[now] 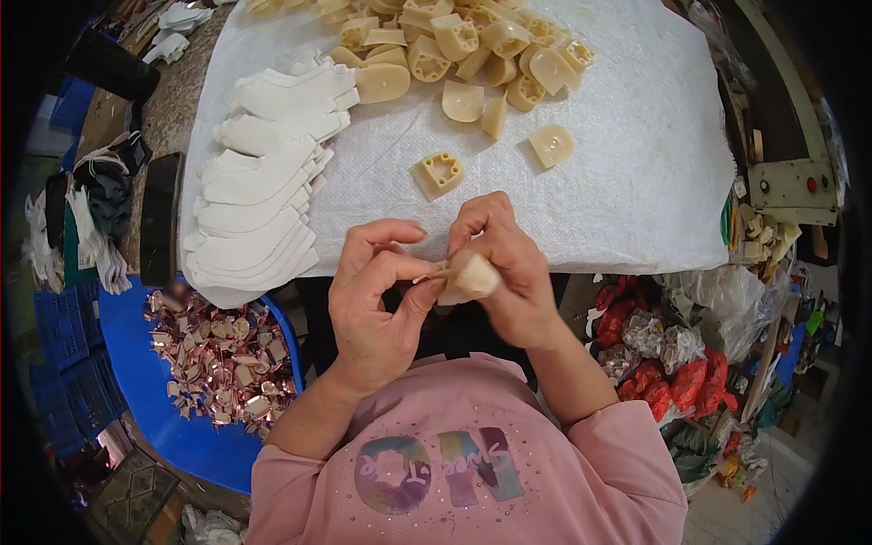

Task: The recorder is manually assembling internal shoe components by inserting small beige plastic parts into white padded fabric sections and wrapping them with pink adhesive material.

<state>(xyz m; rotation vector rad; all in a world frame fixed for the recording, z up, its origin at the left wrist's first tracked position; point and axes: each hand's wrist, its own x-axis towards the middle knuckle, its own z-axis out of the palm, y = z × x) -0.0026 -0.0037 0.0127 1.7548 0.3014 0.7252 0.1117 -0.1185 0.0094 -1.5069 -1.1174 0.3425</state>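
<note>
In front of my chest, a small pale cream block point(472, 276), like a shoe heel, is gripped in my right hand point(513, 282), whose fingers wrap round its far side. The thumb and a finger of my left hand point(368, 300) pinch a thin pale edge at the block's left side; whether that edge is a separate sheet I cannot tell. Just beyond my hands, a hollow-backed cream heel block point(439, 174) lies on a white woven cloth point(636, 182). Another heel block point(550, 145) rests farther right.
At the table's far side heaps a pile of cream heel blocks point(454, 36). Overlapping white cut pieces point(263, 200) fan out on the left, beside a black phone point(162, 218). A blue basin point(200, 459) holds shiny pink pieces point(227, 363). Red plastic bags point(699, 381) sit lower right.
</note>
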